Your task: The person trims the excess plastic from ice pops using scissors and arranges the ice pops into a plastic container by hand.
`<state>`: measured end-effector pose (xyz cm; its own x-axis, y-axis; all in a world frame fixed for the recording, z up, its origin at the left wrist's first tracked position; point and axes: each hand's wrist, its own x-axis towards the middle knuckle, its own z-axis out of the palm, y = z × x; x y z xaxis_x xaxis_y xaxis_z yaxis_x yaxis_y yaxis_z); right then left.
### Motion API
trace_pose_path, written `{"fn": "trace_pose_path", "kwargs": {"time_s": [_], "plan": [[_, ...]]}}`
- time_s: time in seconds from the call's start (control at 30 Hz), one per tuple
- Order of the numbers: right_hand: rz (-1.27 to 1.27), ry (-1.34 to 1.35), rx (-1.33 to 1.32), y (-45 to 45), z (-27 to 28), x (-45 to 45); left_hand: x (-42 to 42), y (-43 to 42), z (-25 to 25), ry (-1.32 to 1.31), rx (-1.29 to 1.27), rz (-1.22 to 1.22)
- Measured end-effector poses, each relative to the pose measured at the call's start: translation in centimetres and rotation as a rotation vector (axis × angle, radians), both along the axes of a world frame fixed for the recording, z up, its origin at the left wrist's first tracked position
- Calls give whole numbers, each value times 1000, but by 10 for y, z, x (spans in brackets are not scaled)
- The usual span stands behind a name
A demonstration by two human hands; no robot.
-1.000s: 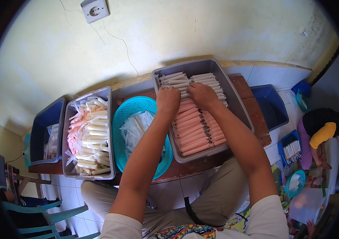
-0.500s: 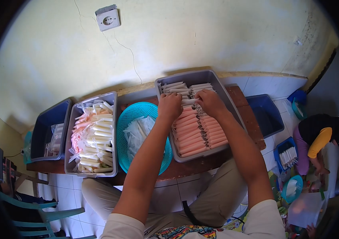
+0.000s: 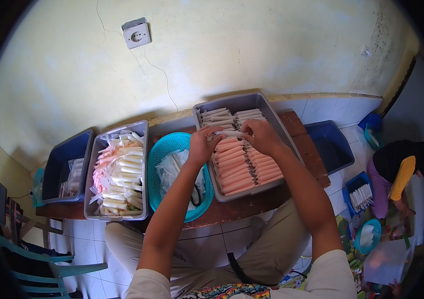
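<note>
A pale tube-shaped packet (image 3: 232,133) stretches between my two hands, pinched at its ends. My left hand (image 3: 206,144) has its fingers closed on the left end, and my right hand (image 3: 262,135) closes on the right end. Both are above a grey tub (image 3: 287,133) packed with tubes in two columns. Pink tubes (image 3: 237,174) fill the near part; whitish tubes (image 3: 219,115) lie at the far end. To the left of my left forearm, a turquoise basket (image 3: 153,192) holds clear plastic bags (image 3: 169,169) and a black loop-shaped item (image 3: 195,195), partly hidden.
Left of the basket, another grey tub (image 3: 145,164) holds cream and pink tubes (image 3: 122,174). Beyond it stands a dark blue tub (image 3: 52,172) with packets. The wooden bench (image 3: 296,189) supports these. A co-worker (image 3: 396,169) bends at right near a blue tray (image 3: 347,197) of tubes.
Both hands have shifted slightly toward me, with the pale packet held between them. My left forearm has moved left, and the black item in the basket now shows.
</note>
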<state>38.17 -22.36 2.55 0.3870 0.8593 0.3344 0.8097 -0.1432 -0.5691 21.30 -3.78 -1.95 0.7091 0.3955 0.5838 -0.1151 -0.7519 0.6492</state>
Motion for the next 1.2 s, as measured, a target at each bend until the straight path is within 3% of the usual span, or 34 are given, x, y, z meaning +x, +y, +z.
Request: {"fn": "trace_pose_path", "kwargs": {"time_s": [0.07, 0.13, 0.27, 0.33, 0.53, 0.63, 0.8, 0.87, 0.9, 1.0, 1.13, 1.2], "plan": [[41, 7, 38, 4, 1, -11, -15, 3, 0, 25, -90, -13], [79, 6, 75, 7, 5, -23, -26, 4, 6, -53, -374, -111], [176, 22, 149, 16, 15, -53, -50, 5, 23, -78, -515, -86], [208, 32, 180, 23, 13, -67, -58, 4, 26, -215, -653, -104], [196, 209, 197, 36, 9, -120, -92, -1, 29, -189, -963, -65], [208, 292, 167, 44, 1, -137, -109, 2, 26, -166, -969, -71], [219, 257, 161, 53, -3, -143, -138, 11, 27, -117, -723, 45], [222, 308, 194, 54, 2, -147, -152, 12, 27, 60, -452, 164], [218, 353, 230, 55, 1, -148, -157, 10, 27, 65, -456, 172], [239, 371, 257, 60, -3, -155, -170, 2, 26, 139, -150, 137], [277, 343, 182, 58, -2, -168, -173, -3, 22, 113, -98, 136], [276, 313, 145, 60, -7, -165, -177, -1, 23, 257, -50, 117]]}}
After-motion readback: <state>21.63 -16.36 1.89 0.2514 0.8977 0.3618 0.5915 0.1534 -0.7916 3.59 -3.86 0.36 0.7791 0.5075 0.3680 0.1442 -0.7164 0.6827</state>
